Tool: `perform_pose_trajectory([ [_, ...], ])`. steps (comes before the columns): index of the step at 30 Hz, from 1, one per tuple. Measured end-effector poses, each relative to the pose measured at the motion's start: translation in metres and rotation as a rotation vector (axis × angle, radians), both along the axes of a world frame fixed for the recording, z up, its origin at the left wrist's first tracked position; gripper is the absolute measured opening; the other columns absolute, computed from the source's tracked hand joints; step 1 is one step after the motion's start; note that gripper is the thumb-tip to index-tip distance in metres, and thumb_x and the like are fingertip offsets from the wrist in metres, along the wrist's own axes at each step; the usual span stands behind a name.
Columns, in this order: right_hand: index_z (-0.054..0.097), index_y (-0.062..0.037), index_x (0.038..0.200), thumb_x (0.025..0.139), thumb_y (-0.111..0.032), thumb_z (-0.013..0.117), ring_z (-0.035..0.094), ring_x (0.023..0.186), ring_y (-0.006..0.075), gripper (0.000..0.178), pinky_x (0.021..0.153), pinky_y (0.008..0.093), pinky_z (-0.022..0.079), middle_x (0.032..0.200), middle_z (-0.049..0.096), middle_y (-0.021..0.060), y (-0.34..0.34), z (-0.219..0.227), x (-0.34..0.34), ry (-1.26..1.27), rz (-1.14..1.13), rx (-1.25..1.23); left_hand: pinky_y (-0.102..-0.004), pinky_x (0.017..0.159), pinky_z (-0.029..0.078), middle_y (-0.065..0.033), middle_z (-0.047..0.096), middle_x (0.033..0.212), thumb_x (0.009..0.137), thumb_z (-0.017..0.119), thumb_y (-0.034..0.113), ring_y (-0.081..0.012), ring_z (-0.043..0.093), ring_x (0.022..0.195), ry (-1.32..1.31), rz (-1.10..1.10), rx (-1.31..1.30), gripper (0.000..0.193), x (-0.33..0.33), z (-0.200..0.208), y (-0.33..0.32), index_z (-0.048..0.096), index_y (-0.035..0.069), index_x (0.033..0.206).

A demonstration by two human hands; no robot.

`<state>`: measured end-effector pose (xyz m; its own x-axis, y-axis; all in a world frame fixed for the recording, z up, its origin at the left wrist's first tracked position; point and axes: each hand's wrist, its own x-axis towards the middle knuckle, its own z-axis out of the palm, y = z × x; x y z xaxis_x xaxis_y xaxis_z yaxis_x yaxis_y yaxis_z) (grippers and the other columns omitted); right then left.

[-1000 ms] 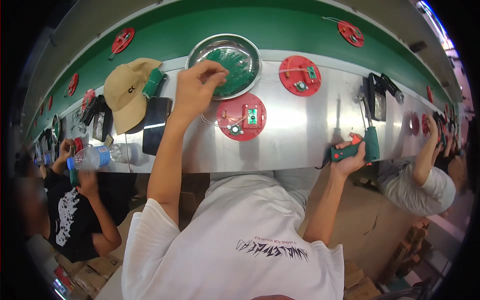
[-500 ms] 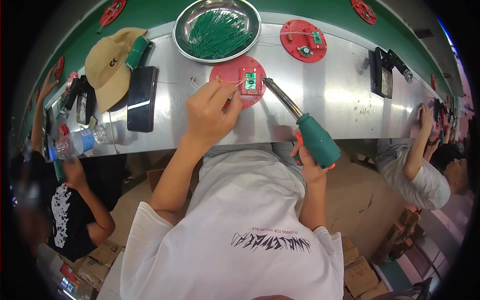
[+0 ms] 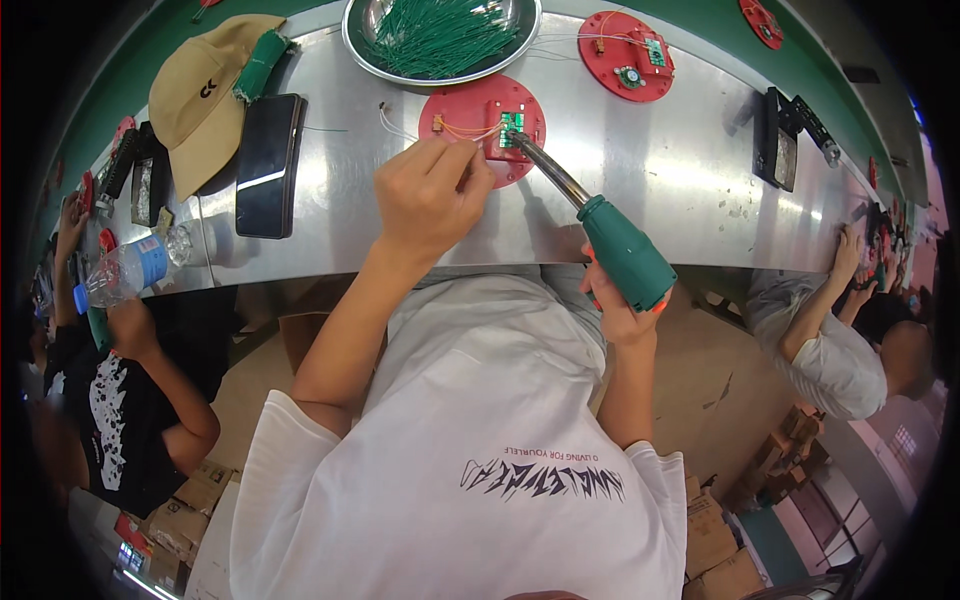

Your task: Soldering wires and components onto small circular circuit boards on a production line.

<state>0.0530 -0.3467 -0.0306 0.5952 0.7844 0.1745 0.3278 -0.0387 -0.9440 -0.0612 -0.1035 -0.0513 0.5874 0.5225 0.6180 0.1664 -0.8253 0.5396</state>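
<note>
A round red plastic base [image 3: 527, 100] lies on the metal bench with a small green circuit board [image 3: 511, 130] in its raised block. Orange and white wires [image 3: 462, 130] run across it to the board. My left hand [image 3: 430, 195] is closed in a pinch at the base's left side, seemingly on a thin wire; its fingertips are partly hidden. A green soldering gun [image 3: 625, 255] is gripped by the handle in my right hand [image 3: 625, 315]. Its metal tip reaches the board, close to the wire ends; exact contact is too small to tell.
A metal bowl [image 3: 352, 48] of green wires stands behind the base. Another red base [image 3: 600, 70] lies far right, with a black stand [image 3: 773, 140] beyond. At left are a phone [image 3: 268, 165], a tan cap [image 3: 190, 110] and a bottle [image 3: 130, 268]. Co-workers sit on both sides.
The soldering gun's tip has moved left from the board block's right edge onto the board. My left hand stays pinched by the base. The whole view has shifted slightly.
</note>
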Motion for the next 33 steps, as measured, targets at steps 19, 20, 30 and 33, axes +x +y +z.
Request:
perform_pose_trajectory([
  [19,0.064,0.0071,0.115,0.086,0.003,0.061,0.064,0.062,0.0182,0.029,0.055,0.0296,0.051,0.103,0.071,0.0196,0.011,0.019,-0.005,0.384,-0.164,0.202,-0.0348,0.045,0.043,-0.0052,0.055,0.062,0.071,0.072,0.002,-0.023,0.055,0.05,-0.001,-0.001,0.012,0.009,0.002,0.001,0.001,0.064,0.005,0.074],
  [20,0.064,0.0071,0.115,0.086,0.003,0.061,0.064,0.062,0.0182,0.029,0.055,0.0296,0.051,0.103,0.071,0.0196,0.01,0.018,-0.003,0.384,-0.165,0.202,-0.0348,0.045,0.043,-0.0052,0.055,0.062,0.071,0.072,0.002,-0.023,0.055,0.05,-0.003,-0.007,0.028,0.009,0.003,0.002,0.001,0.064,0.005,0.074],
  [30,0.057,0.011,0.126,0.09,-0.018,0.06,0.063,0.059,0.0211,0.046,0.056,0.0308,0.05,0.105,0.067,0.0231,0.002,0.016,0.008,0.227,-0.148,0.127,-0.0356,0.045,0.044,-0.0056,0.055,0.063,0.074,0.072,0.003,-0.0237,0.055,0.05,-0.004,0.008,-0.038,0.008,0.002,0.0,-0.002,0.065,0.005,0.076],
  [33,0.056,0.0118,0.127,0.09,-0.019,0.06,0.063,0.059,0.0213,0.048,0.056,0.0312,0.05,0.104,0.067,0.0233,-0.001,0.013,0.005,0.249,-0.145,0.157,-0.0357,0.047,0.044,-0.0074,0.056,0.067,0.079,0.071,0.002,-0.0244,0.056,0.053,0.005,0.043,-0.107,0.005,-0.006,0.01,-0.005,0.067,0.003,0.081],
])
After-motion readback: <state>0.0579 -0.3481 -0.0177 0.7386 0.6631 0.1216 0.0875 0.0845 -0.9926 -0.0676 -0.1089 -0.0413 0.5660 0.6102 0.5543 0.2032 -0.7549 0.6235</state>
